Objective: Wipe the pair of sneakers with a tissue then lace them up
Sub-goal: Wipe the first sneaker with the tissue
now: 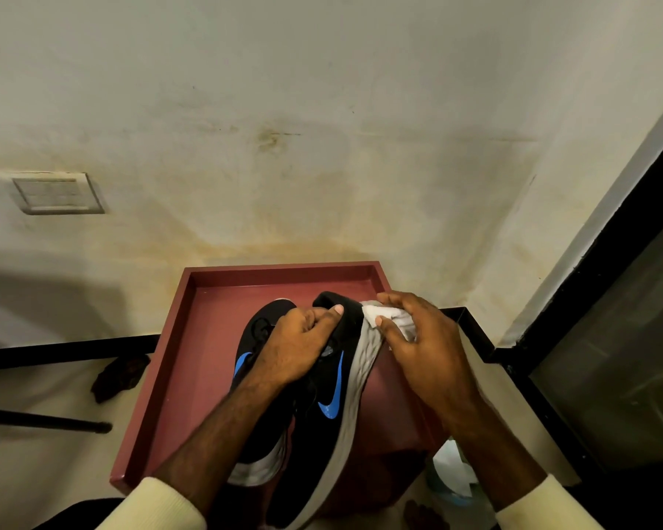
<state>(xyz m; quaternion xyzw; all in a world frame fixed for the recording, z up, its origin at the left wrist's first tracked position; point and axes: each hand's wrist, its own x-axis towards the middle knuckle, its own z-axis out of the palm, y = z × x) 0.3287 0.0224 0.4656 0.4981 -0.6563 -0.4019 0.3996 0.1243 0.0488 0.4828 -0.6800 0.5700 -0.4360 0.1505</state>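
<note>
1. Sleeves (161, 506), pale, at the near edge. Both forearms reach away from the viewer over the tray.
2. Pale packet (452, 472), near right, just beside the tray. Its contents cannot be told.
3. Held sneaker (322, 441), black with a blue mark. It is tipped on its side above the tray, heel near and toe far, with its grey sole (364, 369) facing right.
4. Left hand (303, 346), fingers and thumb curled round the upper of the held sneaker near the toe, steadying it.
5. Right hand (425, 338), fingers bent round a crumpled white tissue (383, 313). The thumb presses the tissue against the sole edge at the toe.
6. Other sneaker (259, 319), lying in the tray at left, partly under the left forearm and touching the held sneaker.
7. Tray (284, 270), red-brown with a raised rim, resting on a black-framed table (471, 330).
8. Dark crumpled object (119, 376), left of the tray and lower down; kind unclear.
9. Wall plate (58, 193), far left on a stained wall.
10. Progress, as judged: the wiping step is under way at the toe end of one sole. Whether the other sneaker has been wiped cannot be told. Lacing looks not yet started; the state of the laces is mostly hidden by the left hand.
</note>
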